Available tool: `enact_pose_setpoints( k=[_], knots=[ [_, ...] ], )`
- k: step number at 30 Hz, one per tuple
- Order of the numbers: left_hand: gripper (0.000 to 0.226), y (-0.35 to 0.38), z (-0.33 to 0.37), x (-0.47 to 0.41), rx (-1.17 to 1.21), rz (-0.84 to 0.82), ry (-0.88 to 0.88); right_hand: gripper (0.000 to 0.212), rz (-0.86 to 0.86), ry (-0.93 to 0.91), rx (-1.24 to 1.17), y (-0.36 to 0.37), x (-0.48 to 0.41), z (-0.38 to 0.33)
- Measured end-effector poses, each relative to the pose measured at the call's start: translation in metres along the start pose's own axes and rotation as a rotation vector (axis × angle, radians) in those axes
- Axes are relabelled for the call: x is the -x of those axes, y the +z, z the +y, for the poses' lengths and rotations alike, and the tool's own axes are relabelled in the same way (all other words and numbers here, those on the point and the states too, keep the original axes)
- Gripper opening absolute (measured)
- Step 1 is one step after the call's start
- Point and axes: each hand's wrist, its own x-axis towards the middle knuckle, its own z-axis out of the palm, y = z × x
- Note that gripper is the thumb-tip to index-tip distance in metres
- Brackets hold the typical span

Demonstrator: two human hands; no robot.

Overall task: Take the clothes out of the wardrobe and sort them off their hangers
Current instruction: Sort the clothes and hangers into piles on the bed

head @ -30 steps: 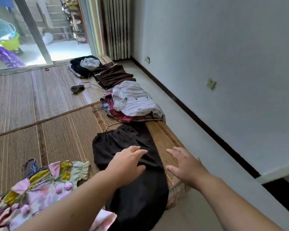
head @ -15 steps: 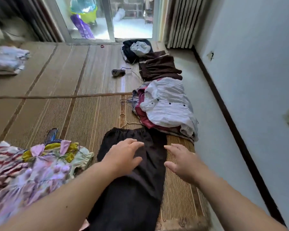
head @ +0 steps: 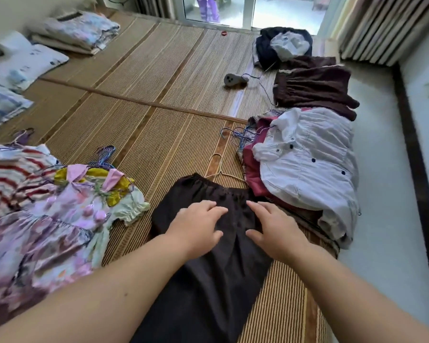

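Low in the middle of the frame, my left hand (head: 198, 227) and right hand (head: 274, 230), fingers loose, holding nothing, over black skirt (head: 208, 280), white shirt (head: 307, 164) right.

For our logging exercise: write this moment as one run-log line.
left hand: open, over black garment | right hand: open, over same | beige hanger: hook showing past waistband

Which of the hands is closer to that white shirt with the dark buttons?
Right. The right hand is over the black garment, just left of the white shirt; the left hand is farther left, beyond the right one.
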Motion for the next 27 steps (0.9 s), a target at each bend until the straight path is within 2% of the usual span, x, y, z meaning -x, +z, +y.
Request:
enact_pose_setpoints(
  k=[5,10,14,18,20,24,27],
  knots=[
    [0.068,0.052,-0.05,-0.066,-0.096,-0.085,-0.099,0.075,-0.036,0.014,0.008,0.056,-0.063,0.014],
    [0.085,0.099,-0.101,-0.136,-0.117,-0.127,-0.176,0.08,-0.053,0.057,0.01,0.104,-0.136,0.033],
    [0.115,0.123,-0.127,-0.189,-0.033,-0.129,-0.258,0.085,-0.003,0.053,0.016,0.128,-0.188,0.04],
    [0.143,0.157,-0.148,-0.211,0.044,-0.269,-0.346,0.078,0.046,0.056,0.007,0.142,-0.233,0.046],
    [0.144,0.168,-0.152,-0.207,0.035,-0.299,-0.335,0.078,0.016,0.065,0.001,0.142,-0.246,0.046],
    [0.144,0.177,-0.158,-0.221,0.055,-0.373,-0.331,0.099,-0.087,0.143,0.078,0.153,-0.275,0.049],
    [0.144,0.177,-0.159,-0.227,0.044,-0.415,-0.337,0.098,-0.004,0.176,0.083,0.168,-0.281,0.044]
  ],
)
